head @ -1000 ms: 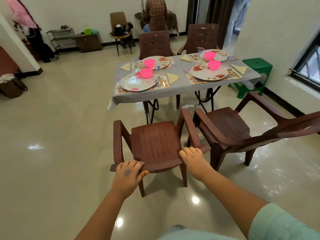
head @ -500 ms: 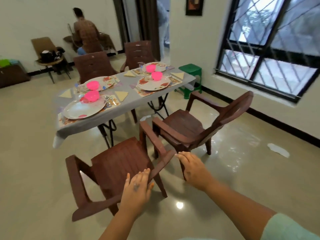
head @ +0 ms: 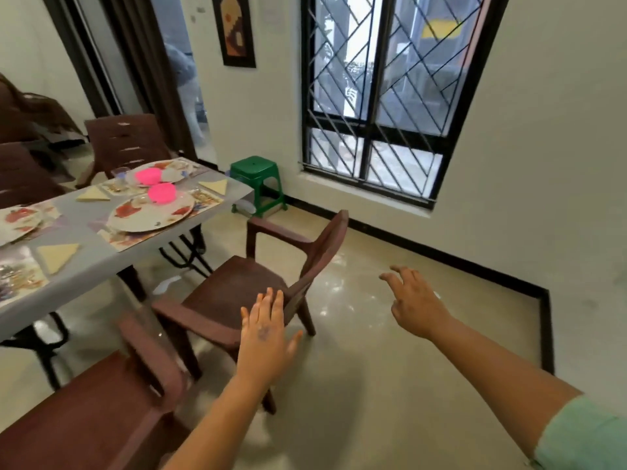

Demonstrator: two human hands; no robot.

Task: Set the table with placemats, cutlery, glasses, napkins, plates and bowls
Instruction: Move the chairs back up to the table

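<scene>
Surface point(head: 101, 256): grey cloth, 4 places apparently laid; the settings sit on the left of the view, and the near edge overhangs the chairs, so a bumped leg could jolt everything on it
Napkin point(head: 56, 256): folded triangle lying flat just beside the near-left placemat point(head: 20, 276); light, likely to slide if the cloth is tugged
Plate point(head: 151, 212): floral, on its placemat near the surface's right end, with a pink bowl point(head: 162, 192) on its far rim; the bowl looks light and could tip off if the chair strikes the frame
Near chair point(head: 84, 412): bottom left, its arm close to the second chair's arm; the 2 could catch on each other when moved
Second chair point(head: 244, 283): pulled out and angled away from the surface, backrest towards the person
Left hand point(head: 264, 334): fingers straight and spread, holding nothing, the grip unformed, at or just short of the backrest; I cannot tell if it touches; a 1-handed push risks swinging the chair into the surface leg
Right hand point(head: 415, 300): loosely spread in the air, well apart from the chair, holding nothing
Floor point(head: 373, 334): glossy, so chair legs may skid
</scene>
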